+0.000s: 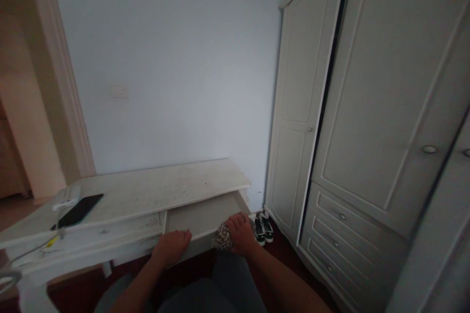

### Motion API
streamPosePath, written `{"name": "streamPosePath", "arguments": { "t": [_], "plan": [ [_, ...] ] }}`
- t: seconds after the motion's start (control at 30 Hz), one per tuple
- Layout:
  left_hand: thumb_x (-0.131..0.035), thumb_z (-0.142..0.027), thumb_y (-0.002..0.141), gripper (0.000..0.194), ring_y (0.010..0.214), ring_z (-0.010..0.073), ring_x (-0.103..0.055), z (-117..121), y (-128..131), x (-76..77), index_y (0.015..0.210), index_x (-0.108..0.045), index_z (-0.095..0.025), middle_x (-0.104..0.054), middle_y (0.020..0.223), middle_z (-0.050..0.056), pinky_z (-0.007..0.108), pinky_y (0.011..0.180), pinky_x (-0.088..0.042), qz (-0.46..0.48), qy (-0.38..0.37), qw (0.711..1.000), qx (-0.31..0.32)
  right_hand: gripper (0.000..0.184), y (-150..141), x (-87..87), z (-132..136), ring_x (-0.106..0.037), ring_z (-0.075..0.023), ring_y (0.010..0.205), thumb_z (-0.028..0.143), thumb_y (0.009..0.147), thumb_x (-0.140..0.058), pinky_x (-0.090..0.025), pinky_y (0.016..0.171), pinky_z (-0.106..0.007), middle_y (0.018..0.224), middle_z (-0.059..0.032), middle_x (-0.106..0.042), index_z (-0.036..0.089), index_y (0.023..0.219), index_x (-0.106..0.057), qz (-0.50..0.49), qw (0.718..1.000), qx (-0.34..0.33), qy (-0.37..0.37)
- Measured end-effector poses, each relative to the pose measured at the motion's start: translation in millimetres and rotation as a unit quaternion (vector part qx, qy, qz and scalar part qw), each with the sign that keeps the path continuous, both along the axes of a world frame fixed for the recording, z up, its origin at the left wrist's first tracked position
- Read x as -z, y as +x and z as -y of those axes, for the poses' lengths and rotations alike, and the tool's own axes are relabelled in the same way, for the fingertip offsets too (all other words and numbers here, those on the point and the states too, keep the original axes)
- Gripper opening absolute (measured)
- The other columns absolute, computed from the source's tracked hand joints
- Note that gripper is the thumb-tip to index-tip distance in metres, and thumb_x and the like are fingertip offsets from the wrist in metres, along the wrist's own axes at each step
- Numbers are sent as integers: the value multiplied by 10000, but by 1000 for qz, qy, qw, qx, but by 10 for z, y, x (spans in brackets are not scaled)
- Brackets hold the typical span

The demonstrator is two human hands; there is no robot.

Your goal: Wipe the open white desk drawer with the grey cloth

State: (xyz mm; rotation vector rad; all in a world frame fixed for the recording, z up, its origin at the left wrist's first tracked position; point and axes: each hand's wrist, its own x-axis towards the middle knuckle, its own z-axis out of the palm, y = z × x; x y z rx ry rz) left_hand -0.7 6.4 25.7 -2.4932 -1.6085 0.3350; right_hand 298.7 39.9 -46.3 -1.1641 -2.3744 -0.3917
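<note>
Wall (183, 58): one, pale blue, with one switch plate (119, 91) on it.
Desk (161, 183): one, white and worn, standing against this wall.
Drawer (201, 212): one stands open at the desk's right part, just in front of both hands.
Left hand (171, 247): fingers are bent at the drawer's front edge; I cannot tell how firmly they hold.
Right hand (240, 232): closed on one patterned cloth (222, 238), near the drawer's right front corner.
Cloth: bunched, brown and whitish, showing at the left side of the right hand.
Desk top: one dark flat device (82, 209), with one white box (68, 195) beside it.
Shoes (259, 230): two, black and white, beyond the right hand.
Wardrobe (385, 58): one, with three small drawers (352, 229), each with one knob.
Desk front: faint printed marks (104, 232), too blurred to read.
</note>
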Motion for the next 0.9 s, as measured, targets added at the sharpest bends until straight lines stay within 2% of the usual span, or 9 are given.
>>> {"name": "streamPosePath", "arguments": {
  "t": [0.27,0.43,0.53,0.6,0.67,0.8,0.9],
  "plan": [
    [-303,-90,942,503,1051,386,-731,-39,-22,100,1315,-638,-126,-743,1143,254,580,847,-578,39,14,999,4,559,-19,513,73,-508,-361,1166,453,797,-698,-243,1136,-585,1250,-138,-632,228,1295,-578,-41,997,54,25],
    [-281,-127,970,487,1020,376,-736,-80,-42,188,1275,-660,-124,-751,1092,255,563,819,-587,53,26,998,1,525,12,935,137,-548,-365,1109,280,702,-732,-327,1082,-556,1203,-124,-659,249,1213,-617,0,997,70,-22],
    [-308,-127,960,469,1015,373,-734,-100,-62,238,1270,-660,-125,-752,1083,254,565,818,-588,64,30,998,-1,539,23,1011,164,-557,-379,1106,219,657,-729,-357,1043,-552,1192,-118,-664,265,1183,-617,-41,993,104,-21],
    [-332,-122,949,458,1021,371,-731,-106,-74,257,1273,-655,-124,-750,1090,256,570,830,-585,71,31,997,0,529,40,922,169,-561,-377,1100,201,659,-709,-367,1022,-540,1184,-117,-659,267,1175,-610,-90,990,111,-6],
    [-347,-122,943,443,1021,367,-729,-107,-81,261,1260,-657,-125,-749,1091,258,564,836,-584,77,31,997,0,502,61,741,160,-559,-376,1098,217,685,-685,-377,999,-523,1175,-123,-645,260,1178,-596,-143,983,116,16],
    [-345,-123,947,433,1013,374,-731,-99,-81,230,1238,-664,-133,-750,1080,252,569,836,-577,72,23,997,0,450,53,261,132,-545,-377,1071,379,741,-687,-402,950,-500,1119,-134,-612,234,1150,-566,-223,962,148,52],
    [-341,-117,953,444,1032,380,-730,-81,-73,187,1265,-655,-144,-749,1096,248,568,842,-571,65,11,998,-5,433,-41,-116,138,-549,-359,1054,469,780,-690,-412,931,-475,1080,-125,-606,233,1116,-554,-273,945,178,38]
  ]
}}
